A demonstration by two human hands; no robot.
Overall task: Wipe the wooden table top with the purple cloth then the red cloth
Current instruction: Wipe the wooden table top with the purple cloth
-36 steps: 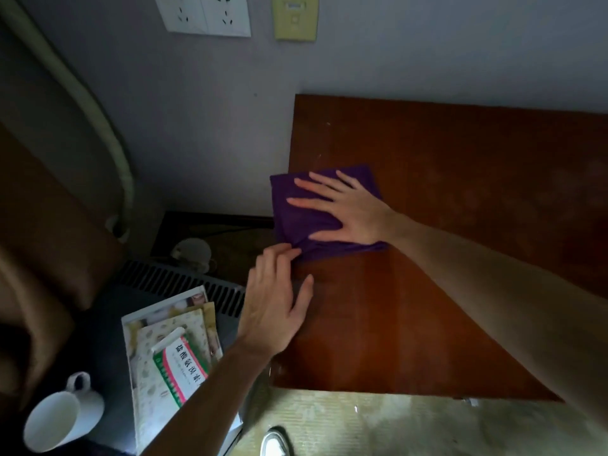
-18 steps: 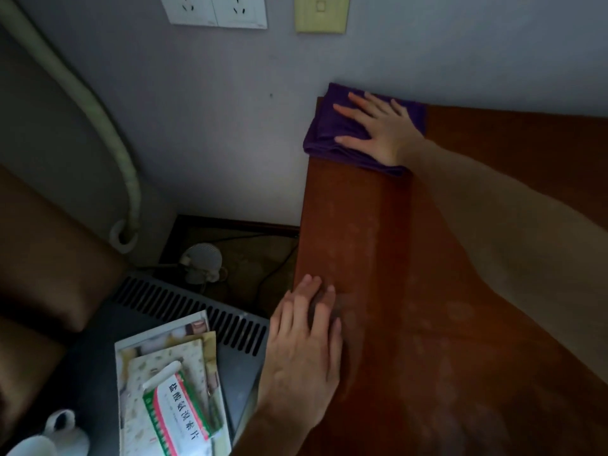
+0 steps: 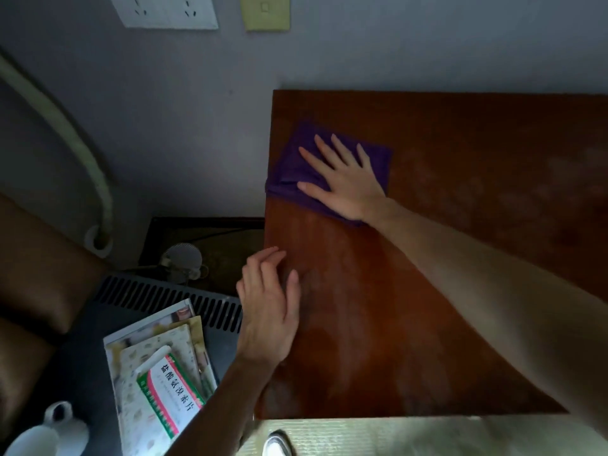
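Now, your right hand (image 3: 345, 182) flat, fingers spread, pressing purple cloth (image 3: 289, 166) at bench (image 3: 460, 258) far-left corner. Left hand (image 3: 268, 311) open, resting on bench edge. Cloth soft, light, bunches easily: keep palm centred, press evenly. Red cloth unseen.

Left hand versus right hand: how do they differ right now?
The right hand lies flat with fingers spread on the purple cloth, farther up the table. The left hand holds nothing, resting at the table's left edge with fingers together. Both are bare and palm down.
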